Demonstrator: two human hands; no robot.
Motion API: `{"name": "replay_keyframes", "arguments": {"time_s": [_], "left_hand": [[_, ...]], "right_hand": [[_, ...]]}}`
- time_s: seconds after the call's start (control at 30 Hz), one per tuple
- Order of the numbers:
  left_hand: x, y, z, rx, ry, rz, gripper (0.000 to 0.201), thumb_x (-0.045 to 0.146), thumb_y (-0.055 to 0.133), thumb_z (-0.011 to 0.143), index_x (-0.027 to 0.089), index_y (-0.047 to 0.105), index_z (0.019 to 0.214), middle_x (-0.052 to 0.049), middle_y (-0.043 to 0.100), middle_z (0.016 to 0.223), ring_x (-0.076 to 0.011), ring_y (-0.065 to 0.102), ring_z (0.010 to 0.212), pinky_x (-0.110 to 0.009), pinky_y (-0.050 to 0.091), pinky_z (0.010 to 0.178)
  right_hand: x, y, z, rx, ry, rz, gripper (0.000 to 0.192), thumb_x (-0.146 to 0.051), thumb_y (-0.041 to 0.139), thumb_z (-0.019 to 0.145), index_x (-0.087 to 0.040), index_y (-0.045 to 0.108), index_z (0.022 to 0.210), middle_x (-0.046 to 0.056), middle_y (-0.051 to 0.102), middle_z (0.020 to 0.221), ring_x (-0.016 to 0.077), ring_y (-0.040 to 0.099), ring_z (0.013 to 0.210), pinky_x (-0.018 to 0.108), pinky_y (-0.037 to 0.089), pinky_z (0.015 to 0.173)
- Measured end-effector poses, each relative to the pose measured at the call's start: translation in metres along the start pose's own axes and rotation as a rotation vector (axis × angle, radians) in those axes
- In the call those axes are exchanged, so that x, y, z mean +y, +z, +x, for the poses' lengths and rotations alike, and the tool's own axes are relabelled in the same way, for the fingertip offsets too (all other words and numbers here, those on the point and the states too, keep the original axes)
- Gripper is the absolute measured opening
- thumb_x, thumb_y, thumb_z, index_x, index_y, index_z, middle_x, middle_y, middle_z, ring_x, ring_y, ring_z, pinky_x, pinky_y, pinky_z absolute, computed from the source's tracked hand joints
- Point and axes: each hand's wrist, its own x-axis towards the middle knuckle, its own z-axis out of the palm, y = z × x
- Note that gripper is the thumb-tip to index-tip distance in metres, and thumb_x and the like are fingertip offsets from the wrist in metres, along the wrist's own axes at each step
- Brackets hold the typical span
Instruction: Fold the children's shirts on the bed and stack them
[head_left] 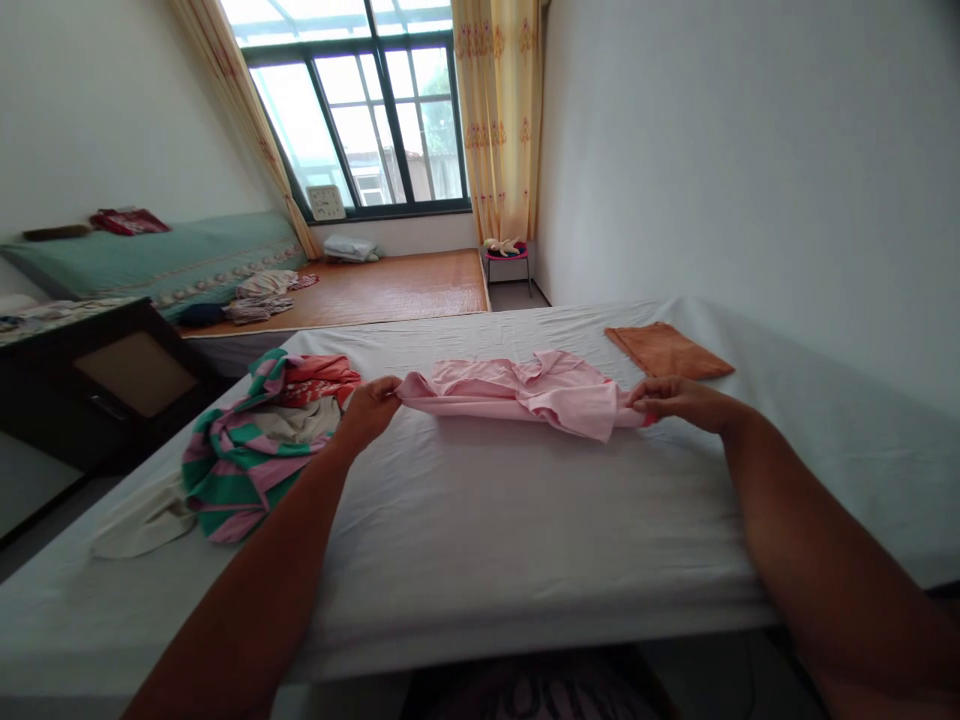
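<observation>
Here two hands [371, 408] [670, 398] pinch one pink garment [525, 392].

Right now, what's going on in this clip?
A person stands at a bed covered with a white sheet and holds a pink garment stretched flat between both hands: the left hand pinches one end, the right hand the other. A heap of striped green-and-pink clothes lies left of it, and a folded orange cloth sits beyond the right hand.
</observation>
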Motion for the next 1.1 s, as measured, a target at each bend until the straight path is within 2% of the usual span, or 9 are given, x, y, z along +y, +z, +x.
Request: {"name": "replay_keyframes", "arguments": {"time_s": [0.1,0.23,0.37,0.5,0.57,0.7,0.8,0.97,1.1], "left_hand": [[-0.005,-0.007,0.0,-0.196,-0.092,-0.086,0.022,0.03,0.048,0.064,0.016,0.063,0.071,-0.001,0.059,0.066,-0.0157,0.053,0.064,-0.026,0.043,0.062],[-0.018,-0.01,0.003,-0.368,-0.124,0.128,0.024,0.033,0.052,0.062,0.018,0.067,0.073,-0.001,0.061,0.064,-0.0177,0.056,0.064,-0.028,0.046,0.062],[-0.014,-0.008,0.003,-0.323,0.009,0.125,0.036,0.045,0.054,0.073,0.018,0.07,0.091,-0.006,0.07,0.092,-0.0212,0.062,0.086,-0.03,0.049,0.078],[-0.003,0.0,-0.003,-0.527,0.036,0.17,0.049,0.05,0.063,0.072,0.022,0.069,0.113,-0.008,0.067,0.118,-0.0251,0.06,0.104,-0.032,0.047,0.089],[-0.002,0.005,-0.004,-0.578,0.071,0.184,0.048,0.045,0.065,0.071,0.023,0.069,0.113,-0.008,0.067,0.119,-0.0261,0.059,0.108,-0.033,0.045,0.093],[-0.011,0.016,0.0,-0.491,0.068,0.171,0.034,0.039,0.056,0.075,0.021,0.074,0.098,-0.006,0.072,0.103,-0.023,0.064,0.094,-0.029,0.047,0.082],[-0.02,0.024,0.003,-0.334,0.017,0.179,0.039,0.043,0.05,0.079,0.017,0.071,0.099,-0.004,0.071,0.085,-0.0195,0.062,0.075,-0.025,0.046,0.065],[-0.024,0.03,0.004,-0.239,-0.024,0.247,0.043,0.047,0.049,0.079,0.016,0.069,0.101,-0.002,0.067,0.074,-0.0185,0.058,0.067,-0.025,0.041,0.058],[-0.02,0.03,0.002,-0.236,-0.021,0.257,0.04,0.045,0.05,0.078,0.016,0.069,0.099,-0.003,0.068,0.075,-0.0193,0.059,0.069,-0.025,0.041,0.059]], "right_hand": [[-0.001,0.0,-0.005,-0.088,0.034,-0.027,0.044,-0.055,0.076,0.067,-0.018,0.072,0.089,0.003,0.064,0.081,0.0158,0.056,0.073,0.029,0.045,0.07],[0.002,-0.003,-0.007,-0.181,0.128,-0.155,0.046,-0.058,0.072,0.069,-0.017,0.073,0.091,0.004,0.064,0.074,0.0151,0.054,0.066,0.028,0.042,0.062],[-0.003,-0.007,-0.007,0.048,-0.057,-0.284,0.044,-0.057,0.071,0.07,-0.018,0.073,0.092,0.007,0.068,0.087,0.0208,0.058,0.082,0.03,0.045,0.071],[-0.017,0.007,-0.004,-0.111,-0.226,-0.324,0.05,-0.053,0.073,0.07,-0.026,0.07,0.112,0.007,0.064,0.117,0.0266,0.055,0.11,0.035,0.044,0.09],[-0.02,0.019,0.003,-0.18,-0.286,-0.381,0.046,-0.052,0.073,0.07,-0.027,0.072,0.109,0.007,0.063,0.12,0.0265,0.053,0.114,0.036,0.042,0.095],[-0.013,0.035,0.019,-0.049,-0.234,-0.396,0.04,-0.057,0.064,0.077,-0.02,0.075,0.09,0.007,0.068,0.095,0.0225,0.06,0.09,0.033,0.046,0.081],[-0.008,0.032,0.022,0.012,-0.171,-0.335,0.044,-0.057,0.059,0.081,-0.017,0.072,0.091,0.005,0.067,0.082,0.019,0.06,0.076,0.03,0.046,0.069],[-0.018,0.015,0.001,-0.205,-0.287,-0.33,0.039,-0.049,0.066,0.079,-0.022,0.073,0.106,0.008,0.066,0.117,0.0254,0.056,0.113,0.035,0.042,0.094],[-0.025,0.022,-0.001,-0.268,-0.343,-0.411,0.033,-0.048,0.068,0.077,-0.025,0.075,0.099,0.007,0.064,0.121,0.0261,0.052,0.118,0.037,0.039,0.099]]}}
